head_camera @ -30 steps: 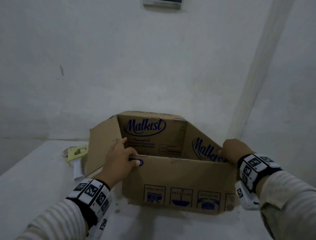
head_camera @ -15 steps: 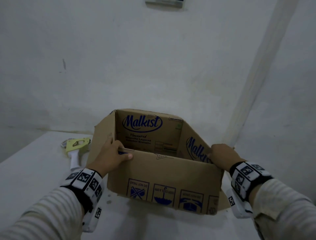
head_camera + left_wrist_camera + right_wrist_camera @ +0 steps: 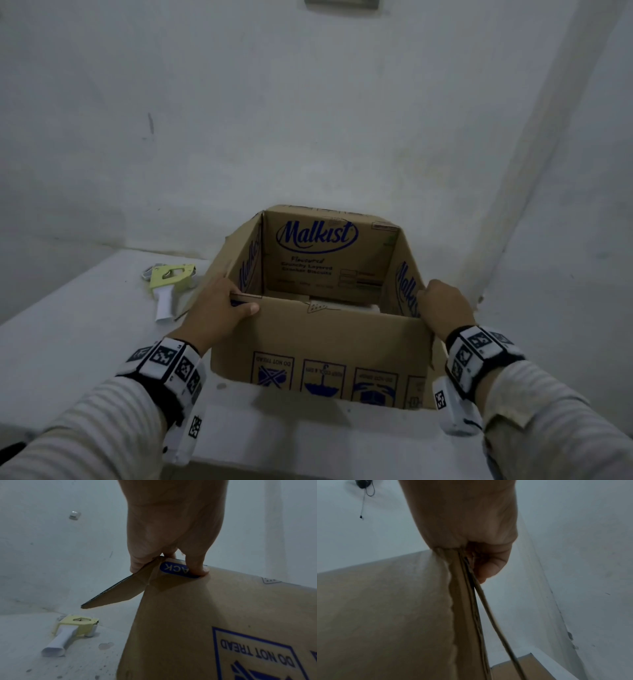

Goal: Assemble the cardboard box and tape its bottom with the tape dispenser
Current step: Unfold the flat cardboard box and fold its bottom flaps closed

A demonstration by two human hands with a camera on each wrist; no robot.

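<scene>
A brown Malkist cardboard box (image 3: 318, 346) stands on the white table (image 3: 68, 339), squared up and hollow, its print upside down. My left hand (image 3: 219, 308) grips the near left corner, thumb on the front panel (image 3: 223, 615) and fingers over the edge. My right hand (image 3: 442, 308) grips the near right corner (image 3: 464, 574), fingers curled over the cardboard edges. A side flap (image 3: 116, 593) sticks out to the left under my left hand. The yellow and white tape dispenser (image 3: 171, 282) lies on the table left of the box (image 3: 72, 630).
White walls close in behind the box and on the right, meeting in a corner (image 3: 534, 171). The table's near edge (image 3: 308, 462) runs just below my wrists. A small dark stain (image 3: 106, 645) marks the table beside the dispenser.
The box has gone from a skewed shape to a squarer one, its side walls swinging in. Both hands kept their hold on the near corners.
</scene>
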